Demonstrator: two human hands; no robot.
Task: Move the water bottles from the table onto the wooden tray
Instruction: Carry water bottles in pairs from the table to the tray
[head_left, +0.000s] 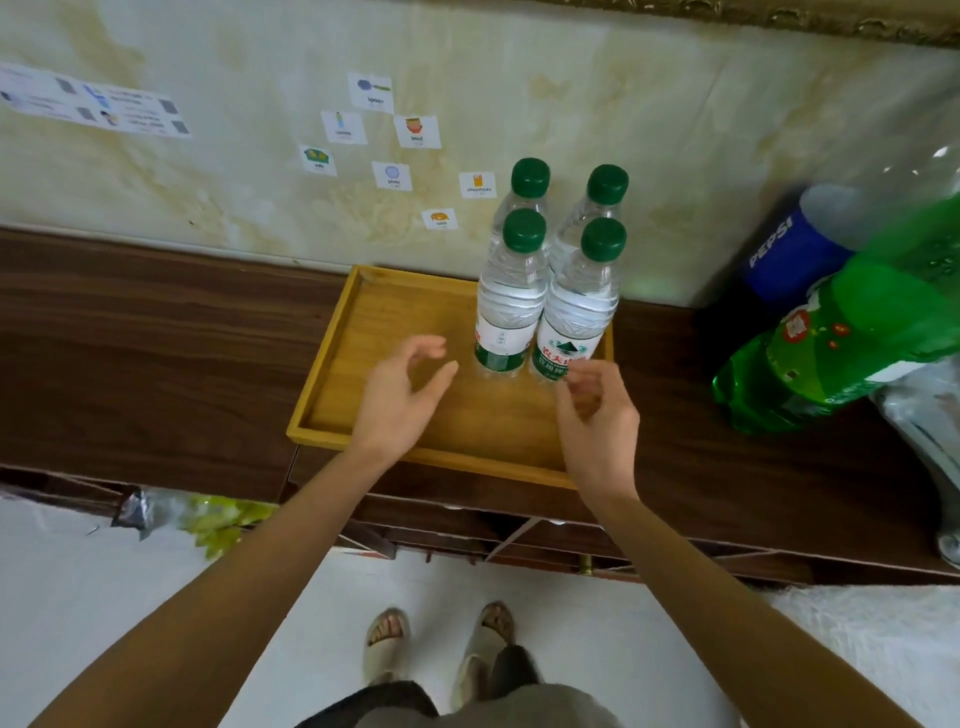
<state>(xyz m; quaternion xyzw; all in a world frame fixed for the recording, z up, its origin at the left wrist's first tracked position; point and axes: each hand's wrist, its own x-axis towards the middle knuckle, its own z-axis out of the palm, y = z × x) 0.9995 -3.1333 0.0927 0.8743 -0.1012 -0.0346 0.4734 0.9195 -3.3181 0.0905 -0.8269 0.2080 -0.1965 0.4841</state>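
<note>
Four bottles (550, 291) stand upright on the tray (332, 364), packed in a two-by-two block at its far right corner, green caps on. Front pair touching side by side, back pair tight behind them.

Left hand (402, 397) hovers over the tray's bare middle, fingers loosely curved, holding nothing. Right hand (597, 415) sits just beside the front-right bottle, fingers loosely curled near its label — can't tell if the fingertips touch it, but no grip.

No water bottles visible on the table (156, 338) itself. Off to the right only a Pepsi bottle (795, 249) and a green soda bottle (852, 338), not the task's kind.

Read: looks like the placing step is at its end, task done or nearly. Next move, if any — clear both hands without bumping the block; those bottles are tall and would tip easily.
</note>
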